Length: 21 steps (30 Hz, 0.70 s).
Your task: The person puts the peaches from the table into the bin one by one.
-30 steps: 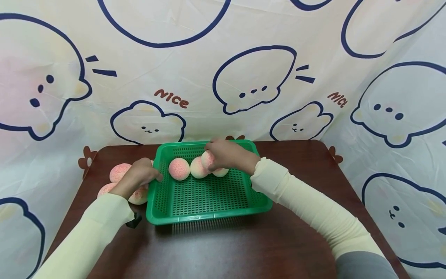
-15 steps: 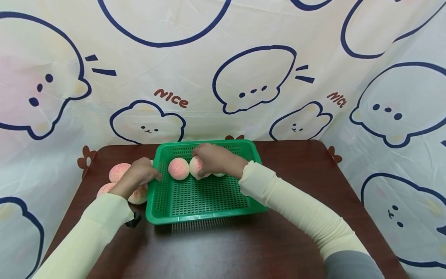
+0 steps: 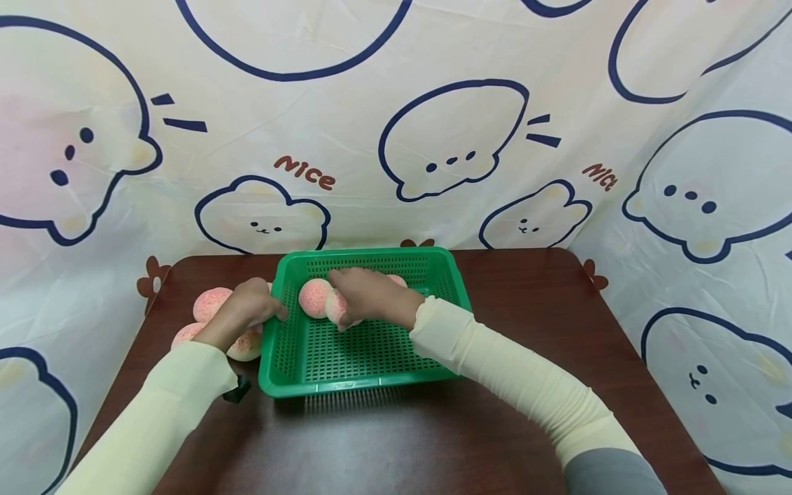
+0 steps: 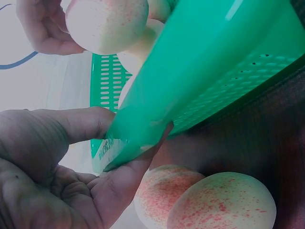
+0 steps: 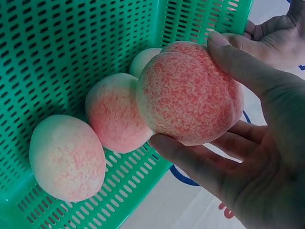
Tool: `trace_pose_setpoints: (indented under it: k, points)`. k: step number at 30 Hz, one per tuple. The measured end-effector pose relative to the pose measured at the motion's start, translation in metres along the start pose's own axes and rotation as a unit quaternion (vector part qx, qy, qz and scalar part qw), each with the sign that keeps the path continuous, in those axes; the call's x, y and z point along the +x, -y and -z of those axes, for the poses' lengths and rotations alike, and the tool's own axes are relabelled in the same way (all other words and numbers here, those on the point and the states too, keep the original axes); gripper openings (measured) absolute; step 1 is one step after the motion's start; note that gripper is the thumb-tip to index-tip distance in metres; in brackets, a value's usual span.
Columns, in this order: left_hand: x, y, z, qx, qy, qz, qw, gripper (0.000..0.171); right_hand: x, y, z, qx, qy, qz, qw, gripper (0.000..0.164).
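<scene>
My left hand [image 3: 249, 306] grips the left rim of a green plastic basket [image 3: 371, 382]; in the left wrist view, thumb and fingers pinch the basket wall [image 4: 143, 109] between them. With my right hand [image 3: 371, 297] I hold a pink-speckled peach [image 5: 188, 95] between thumb and fingers over the basket's back half. Beside it, a pink peach [image 3: 314, 298] sits near the basket's left side. Another peach [image 3: 397, 280] shows partly behind my right hand. Seen from the right wrist, three peaches, one of them pale [image 5: 66, 157], lie in the basket around the held one.
Several more peaches [image 3: 212, 304] lie on the dark brown table [image 3: 526, 412] left of the basket, partly hidden by my left hand and sleeve. A patterned cloth [image 3: 346, 137] hangs behind the table and along both sides.
My right hand has moved left across the basket with the peach and come slightly lower in view, uncovering a peach at its right. My left hand has stayed on the rim.
</scene>
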<state>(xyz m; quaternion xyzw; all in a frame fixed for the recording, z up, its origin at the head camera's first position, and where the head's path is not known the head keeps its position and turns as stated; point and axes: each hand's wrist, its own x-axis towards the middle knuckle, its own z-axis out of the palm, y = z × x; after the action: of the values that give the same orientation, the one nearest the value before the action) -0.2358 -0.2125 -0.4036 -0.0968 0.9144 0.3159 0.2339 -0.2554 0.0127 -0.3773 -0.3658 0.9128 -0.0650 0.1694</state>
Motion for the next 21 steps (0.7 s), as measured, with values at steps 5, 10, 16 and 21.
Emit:
trace_pose_setpoints:
  k: [5, 10, 16, 21]
  points:
    - [-0.001, 0.000, 0.000, -0.002, 0.000, -0.002, 1.0000, 0.019, 0.002, 0.005, -0.004, -0.022, 0.006, 0.000, 1.000, 0.073]
    - [0.001, 0.001, 0.000, 0.005, -0.001, 0.002, 1.0000, 0.018, 0.004, 0.010, -0.008, -0.038, 0.013, 0.004, 0.999, 0.069]
    - [0.001, 0.000, -0.001, 0.005, 0.000, 0.011, 0.9999, 0.018, 0.008, 0.013, -0.015, -0.059, 0.003, 0.013, 0.998, 0.069]
    - [0.000, -0.002, -0.001, 0.009, 0.001, 0.012, 0.9999, 0.018, 0.011, 0.014, -0.021, -0.063, 0.002, 0.010, 0.998, 0.072]
